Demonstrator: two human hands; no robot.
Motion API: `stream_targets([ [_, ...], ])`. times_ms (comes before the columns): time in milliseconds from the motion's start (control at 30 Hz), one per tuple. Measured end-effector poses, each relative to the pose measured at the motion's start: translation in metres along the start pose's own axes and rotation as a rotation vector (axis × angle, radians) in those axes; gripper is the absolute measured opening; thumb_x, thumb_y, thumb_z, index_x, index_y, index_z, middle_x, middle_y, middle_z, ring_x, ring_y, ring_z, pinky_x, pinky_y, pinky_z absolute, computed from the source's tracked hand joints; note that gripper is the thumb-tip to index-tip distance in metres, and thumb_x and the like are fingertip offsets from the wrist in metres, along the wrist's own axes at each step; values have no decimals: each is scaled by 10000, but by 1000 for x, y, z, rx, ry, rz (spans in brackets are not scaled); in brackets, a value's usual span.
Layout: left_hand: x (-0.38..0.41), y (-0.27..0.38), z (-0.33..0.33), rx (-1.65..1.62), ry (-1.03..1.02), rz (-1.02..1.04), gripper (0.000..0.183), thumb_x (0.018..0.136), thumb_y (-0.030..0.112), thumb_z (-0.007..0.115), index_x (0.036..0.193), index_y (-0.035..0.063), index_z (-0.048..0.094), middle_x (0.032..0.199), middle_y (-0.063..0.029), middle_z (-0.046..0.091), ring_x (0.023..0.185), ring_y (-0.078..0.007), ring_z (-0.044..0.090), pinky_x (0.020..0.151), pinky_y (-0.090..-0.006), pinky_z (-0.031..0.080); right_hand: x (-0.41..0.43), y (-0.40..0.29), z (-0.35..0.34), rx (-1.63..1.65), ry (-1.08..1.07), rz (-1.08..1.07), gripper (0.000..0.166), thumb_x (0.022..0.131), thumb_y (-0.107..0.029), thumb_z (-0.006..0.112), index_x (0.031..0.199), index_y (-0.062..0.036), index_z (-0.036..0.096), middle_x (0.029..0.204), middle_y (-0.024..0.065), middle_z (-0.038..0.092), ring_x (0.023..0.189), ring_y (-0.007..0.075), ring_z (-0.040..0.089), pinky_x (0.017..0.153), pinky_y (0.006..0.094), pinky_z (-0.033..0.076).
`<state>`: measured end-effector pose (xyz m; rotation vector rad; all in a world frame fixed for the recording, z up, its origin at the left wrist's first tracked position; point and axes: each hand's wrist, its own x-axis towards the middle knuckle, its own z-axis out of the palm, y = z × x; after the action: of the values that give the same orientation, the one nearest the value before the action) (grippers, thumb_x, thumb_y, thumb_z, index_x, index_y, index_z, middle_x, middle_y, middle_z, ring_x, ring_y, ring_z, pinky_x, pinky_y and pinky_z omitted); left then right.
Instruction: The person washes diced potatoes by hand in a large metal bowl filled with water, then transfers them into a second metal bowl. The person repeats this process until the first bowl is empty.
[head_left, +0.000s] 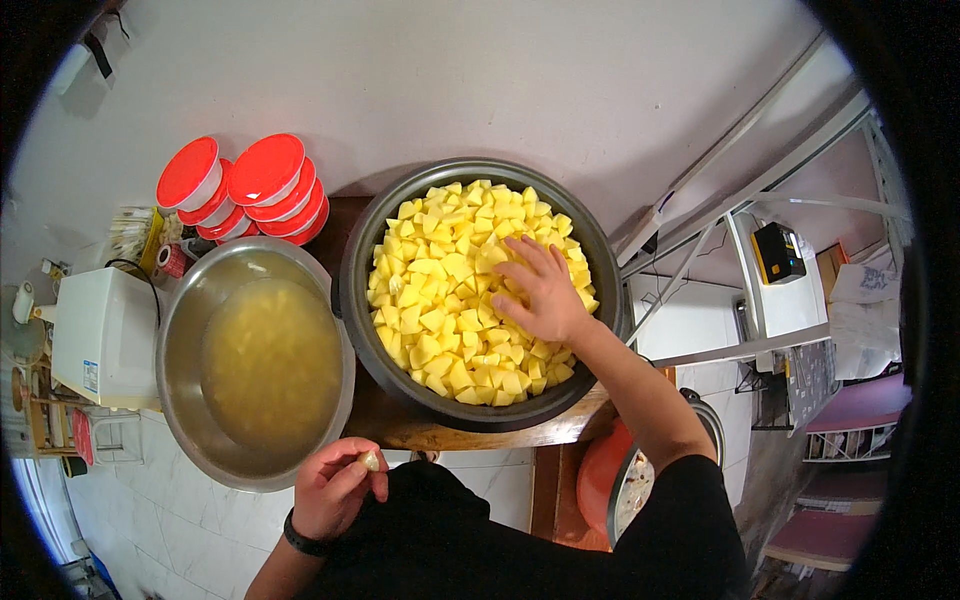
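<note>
Cut yellow potato chunks (435, 300) are heaped in a large round dark pan (360, 352) in front of me. My right hand (540, 292) rests over the right side of the heap, fingers spread, seemingly touching the top pieces; nothing shows in its grip, though what lies under the palm is hidden. At the front edge, my left hand (337, 480) pinches a small pale piece (368, 460) between thumb and fingers; it looks like a garlic clove or a bit of potato. Left of the pan, a wide steel basin (176, 360) holds cloudy yellowish water (274, 360) with blurred pieces beneath the surface.
Both vessels stand on a brown wooden table (480, 435) against a wall. Behind the basin are stacked round tubs with red lids (266, 169). A white box-shaped appliance (109, 337) stands at left. Low on the right sits an orange-red vessel (600, 472). A metal frame (735, 349) rises beyond.
</note>
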<state>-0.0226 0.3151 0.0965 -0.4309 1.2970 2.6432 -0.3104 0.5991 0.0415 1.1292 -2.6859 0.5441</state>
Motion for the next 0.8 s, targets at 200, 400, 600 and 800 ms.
stream_targets([
  [200, 3, -2, 4, 52, -28, -75, 196, 979, 26, 535, 1155, -37, 594, 967, -143, 644, 762, -215, 629, 697, -329, 526, 62, 24, 10, -63, -53, 115, 239, 830, -161, 660, 1062, -115, 696, 1118, 103, 650, 1021, 280, 639, 902, 441, 484],
  [400, 4, -2, 11, 116, -25, -90, 192, 986, 40, 542, 1155, -35, 593, 963, -130, 643, 766, -206, 632, 696, -309, 524, 85, 13, 9, -342, -376, 32, 217, 812, -166, 654, 1023, -118, 672, 1072, 88, 650, 1026, 279, 643, 882, 443, 489],
  [600, -2, -3, 3, 71, 76, -38, 198, 964, 21, 550, 1147, -28, 607, 929, -151, 650, 703, -209, 622, 633, -325, 525, 60, 18, -3, 61, 47, 100, 189, 766, -110, 706, 934, -43, 653, 882, 78, 660, 762, 212, 672, 692, 355, 536],
  [800, 1, -2, 2, 2, 79, -30, 198, 968, 33, 561, 1151, -28, 607, 941, -143, 651, 724, -209, 625, 647, -325, 524, 41, -51, -42, 1195, 278, 380, 95, 840, 21, 606, 930, -4, 623, 840, 21, 625, 720, 100, 587, 672, 245, 495],
])
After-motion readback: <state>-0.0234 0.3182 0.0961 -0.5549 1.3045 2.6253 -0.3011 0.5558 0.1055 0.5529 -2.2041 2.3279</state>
